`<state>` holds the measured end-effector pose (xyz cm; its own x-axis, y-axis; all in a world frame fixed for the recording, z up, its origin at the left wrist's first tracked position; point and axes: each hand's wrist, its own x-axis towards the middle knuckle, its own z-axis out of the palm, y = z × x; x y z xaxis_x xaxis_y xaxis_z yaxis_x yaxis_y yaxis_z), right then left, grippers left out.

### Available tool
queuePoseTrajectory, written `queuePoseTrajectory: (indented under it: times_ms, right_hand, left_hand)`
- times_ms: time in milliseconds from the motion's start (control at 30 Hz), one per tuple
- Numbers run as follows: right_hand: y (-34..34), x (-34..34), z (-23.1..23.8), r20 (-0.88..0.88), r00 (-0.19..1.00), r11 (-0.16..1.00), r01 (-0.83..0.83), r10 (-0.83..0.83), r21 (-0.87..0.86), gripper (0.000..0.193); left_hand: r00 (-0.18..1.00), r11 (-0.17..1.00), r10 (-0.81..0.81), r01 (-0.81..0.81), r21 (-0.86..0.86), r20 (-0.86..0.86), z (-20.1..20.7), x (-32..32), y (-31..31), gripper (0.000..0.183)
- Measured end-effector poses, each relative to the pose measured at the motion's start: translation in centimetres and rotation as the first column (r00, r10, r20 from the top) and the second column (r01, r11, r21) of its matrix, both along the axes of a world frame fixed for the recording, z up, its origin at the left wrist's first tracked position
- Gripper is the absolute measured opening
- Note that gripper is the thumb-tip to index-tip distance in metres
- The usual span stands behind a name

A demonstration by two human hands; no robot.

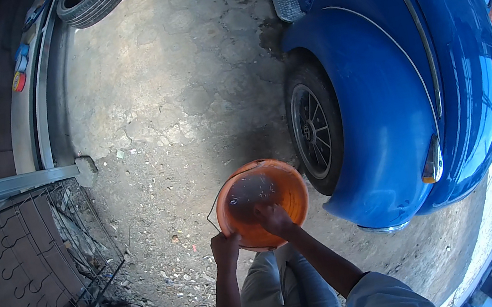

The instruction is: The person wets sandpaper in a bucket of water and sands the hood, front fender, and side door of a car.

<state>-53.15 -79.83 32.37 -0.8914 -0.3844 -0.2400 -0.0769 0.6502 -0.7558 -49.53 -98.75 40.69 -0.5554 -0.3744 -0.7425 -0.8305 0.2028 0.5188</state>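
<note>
An orange bucket (pixel 298 193) is held up in front of my legs, its thin wire handle hanging over the left side. My left hand (pixel 227 248) is closed on the bucket's near left rim. Inside the bucket lies dark, greyish liquid (pixel 246 194) with pale flecks on its surface. My right hand (pixel 274 219) reaches over the near rim into the bucket, fingers bunched together at the liquid. What those fingers hold, if anything, is hidden.
Close on the right stands a blue car (pixel 376 112) with a spoked wheel (pixel 312 131). A tyre (pixel 94 2) lies at the far left. Wire racks with hooks (pixel 34 247) and a metal beam (pixel 11 186) line the left. Gravel and small debris cover the ground (pixel 158 213).
</note>
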Motion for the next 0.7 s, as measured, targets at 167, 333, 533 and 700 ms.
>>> queuePoseTrajectory:
  times_ms: [167,333,533,700]
  right_hand:
    - [-0.9,-3.3,-3.6,-0.126,0.988,0.996,0.087,-0.090,-0.025,0.027]
    - [-2.7,-10.8,-3.7,-0.210,0.955,0.968,0.175,-0.211,-0.179,0.036]
    - [-2.2,-22.0,-5.6,0.284,0.861,0.886,0.458,-0.421,-0.076,0.013]
    - [-2.5,-30.6,-10.7,0.138,0.786,0.795,0.607,-0.602,0.012,0.010]
  left_hand:
    - [1.000,0.998,-0.021,0.021,0.054,-0.006,-2.4,-7.8,-1.3,0.033]
    - [0.986,0.987,-0.157,0.155,0.029,0.053,-5.3,-16.1,-3.8,0.031]
    - [0.944,0.948,-0.319,0.318,0.024,0.081,-8.0,-30.3,-3.3,0.033]
    - [0.898,0.899,-0.437,0.437,-0.002,-0.057,-14.3,-41.4,-3.4,0.034]
